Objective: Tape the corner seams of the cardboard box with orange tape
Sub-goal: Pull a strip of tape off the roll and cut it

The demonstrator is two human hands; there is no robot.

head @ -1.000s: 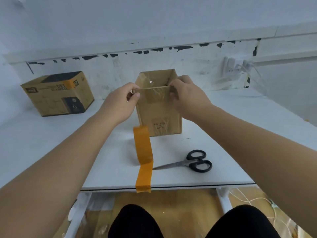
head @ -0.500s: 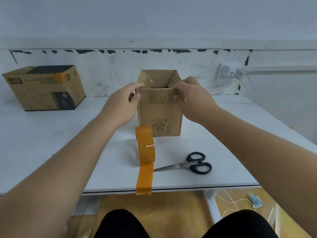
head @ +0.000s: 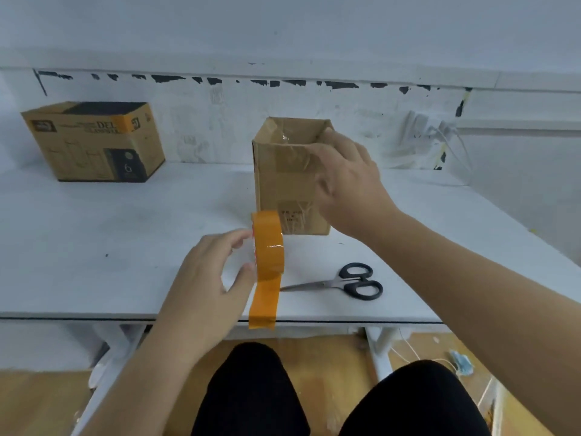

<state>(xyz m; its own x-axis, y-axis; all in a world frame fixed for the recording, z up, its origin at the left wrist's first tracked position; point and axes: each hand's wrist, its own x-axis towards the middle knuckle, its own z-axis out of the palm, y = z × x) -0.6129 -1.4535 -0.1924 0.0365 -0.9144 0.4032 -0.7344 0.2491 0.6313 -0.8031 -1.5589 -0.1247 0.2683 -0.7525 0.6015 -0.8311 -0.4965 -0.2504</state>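
Soft even light, wide-angle edge distortion

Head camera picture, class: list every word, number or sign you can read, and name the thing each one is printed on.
"DEL": large pale letters on the orange band of the printed carton at the back left.
"6": pale numeral on that carton's dark front panel.
Smaller lines beneath "DEL" and the badges at the band's two ends: too blurred to read.
Dark printed mark low on the front of the open cardboard box: too blurred to read.
Orange tape roll, scissors: no text visible.
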